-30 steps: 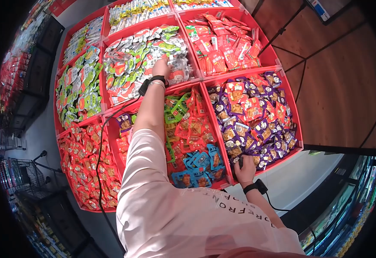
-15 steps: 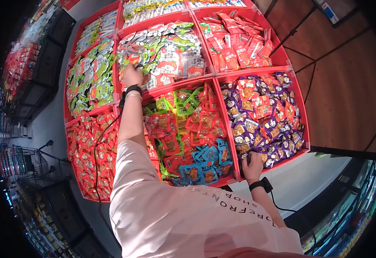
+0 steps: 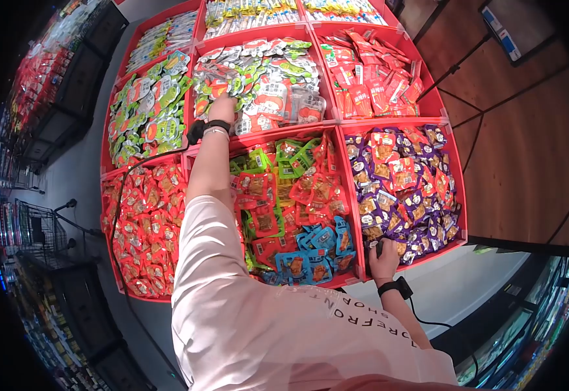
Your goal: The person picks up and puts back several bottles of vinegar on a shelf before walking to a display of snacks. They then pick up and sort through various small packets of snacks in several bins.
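Observation:
My left hand (image 3: 222, 106) reaches far forward into the middle back compartment of a red display bin (image 3: 328, 122). It rests on a heap of silver, green and red snack packets (image 3: 268, 72), and its fingertips are hidden among them. A black wristband with a cable sits on that wrist. My right hand (image 3: 386, 255) lies at the bin's near rim, where the purple-packet compartment (image 3: 401, 182) meets the middle one. Its fingers are curled around a small dark object (image 3: 379, 247). That wrist also wears a black band with a cable.
Other compartments hold red sachets (image 3: 369, 72), green packets (image 3: 147, 111), orange-red packets (image 3: 141, 228) and mixed red, green and blue packets (image 3: 297, 208). A wooden floor (image 3: 519, 143) lies to the right. A shopping trolley (image 3: 33, 231) and stocked shelves stand to the left.
My left hand moved from the right part of the silver-packet compartment to its left part, then slightly back. My right hand stayed at the near rim. The view shifted a little.

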Motion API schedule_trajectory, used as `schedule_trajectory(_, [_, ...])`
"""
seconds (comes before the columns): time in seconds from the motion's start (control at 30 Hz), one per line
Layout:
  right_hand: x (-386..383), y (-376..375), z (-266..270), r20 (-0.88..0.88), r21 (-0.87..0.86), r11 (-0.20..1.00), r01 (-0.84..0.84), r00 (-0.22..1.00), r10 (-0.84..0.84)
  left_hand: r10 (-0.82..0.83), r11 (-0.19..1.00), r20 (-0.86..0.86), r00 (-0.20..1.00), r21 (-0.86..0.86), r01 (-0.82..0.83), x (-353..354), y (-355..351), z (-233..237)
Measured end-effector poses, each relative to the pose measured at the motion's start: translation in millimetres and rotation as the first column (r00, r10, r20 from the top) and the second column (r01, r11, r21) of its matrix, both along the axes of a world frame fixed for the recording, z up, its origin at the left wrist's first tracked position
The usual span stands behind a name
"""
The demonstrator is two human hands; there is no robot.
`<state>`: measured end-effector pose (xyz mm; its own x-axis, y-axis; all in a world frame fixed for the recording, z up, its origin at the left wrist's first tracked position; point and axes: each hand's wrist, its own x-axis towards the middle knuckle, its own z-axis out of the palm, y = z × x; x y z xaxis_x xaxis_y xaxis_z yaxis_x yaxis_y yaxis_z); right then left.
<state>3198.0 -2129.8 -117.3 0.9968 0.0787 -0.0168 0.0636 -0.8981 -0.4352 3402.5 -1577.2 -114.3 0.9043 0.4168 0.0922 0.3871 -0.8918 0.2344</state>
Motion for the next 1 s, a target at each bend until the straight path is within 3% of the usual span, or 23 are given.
schedule_trajectory(0.07, [-0.5, 0.9, 1.4, 0.003, 0.006, 1.000, 0.013, 1.000, -0.013, -0.265, 0.963, -0.077, 0.961, 0.025, 0.267, -1.1, 4.0, 10.1])
schedule_trajectory(0.13, [0.1, -0.4, 0.0, 0.005, 0.009, 1.000, 0.013, 1.000, -0.013, -0.286, 0.958, -0.014, 0.958, -0.012, 0.286, -0.1, -3.5, 24.7])
schedule_trajectory(0.2, [-1.1, 0.7, -0.1, 0.003, 0.006, 1.000, 0.013, 1.000, -0.013, -0.184, 0.973, 0.196, 0.963, -0.099, 0.206, 2.9, -14.7, 35.9])
schedule_trajectory(0.27, [-0.1, 1.2, 2.9, -0.017, 0.011, 1.000, 0.026, 1.000, -0.026, -0.171, 0.982, 0.235, 0.957, -0.035, 0.184, 10.4, -20.1, 39.8])
schedule_trajectory(0.33, [-0.1, 1.1, 3.2, 0.006, 0.022, 1.000, 0.020, 1.000, -0.020, -0.237, 0.964, 0.424, 0.874, -0.007, 0.265, 26.6, -17.8, 29.6])
schedule_trajectory(0.4, [0.0, 1.4, 3.4, 0.008, 0.022, 1.000, 0.021, 1.000, -0.021, -0.286, 0.953, 0.466, 0.837, 0.046, 0.300, 35.1, -26.1, 36.2])
schedule_trajectory(0.47, [0.2, 1.7, 4.3, 0.004, 0.022, 0.999, 0.024, 1.000, -0.024, -0.102, 0.964, 0.258, 0.961, -0.211, 0.160, 45.1, -35.3, 42.7])
schedule_trajectory(0.5, [0.2, 1.7, 4.6, -0.001, 0.026, 0.999, 0.022, 1.000, -0.022, -0.053, 0.924, 0.284, 0.957, -0.350, 0.155, 51.0, -34.4, 34.3])
schedule_trajectory(0.67, [0.8, 1.8, 3.8, -0.003, 0.016, 1.000, 0.027, 1.000, -0.027, -0.016, 0.957, 0.341, 0.940, -0.266, 0.113, 67.0, -26.5, 16.4])
schedule_trajectory(0.77, [0.6, 1.7, 3.8, -0.008, 0.010, 1.000, 0.027, 1.000, -0.027, 0.212, 0.892, 0.443, 0.871, -0.452, 0.013, 71.5, -10.8, 8.4])
schedule_trajectory(0.87, [0.8, 2.3, 2.7, -0.006, 0.003, 1.000, 0.025, 1.000, -0.025, 0.212, 0.943, 0.399, 0.892, -0.324, -0.079, 61.7, -4.8, 3.9])
schedule_trajectory(0.9, [1.0, 2.1, 2.7, 0.001, -0.002, 1.000, 0.021, 1.000, -0.021, 0.143, 0.990, 0.430, 0.892, -0.078, -0.121, 54.4, -2.8, -4.4])
schedule_trajectory(0.93, [0.8, 1.6, 2.0, 0.000, -0.003, 1.000, 0.019, 1.000, -0.019, 0.145, 0.989, 0.428, 0.892, -0.079, -0.123, 45.9, -4.8, -8.4])
schedule_trajectory(1.0, [0.4, 0.7, 0.0, -0.005, -0.006, 1.000, 0.024, 1.000, -0.024, 0.269, 0.963, 0.245, 0.932, -0.064, -0.261, 30.4, -12.1, -10.6])
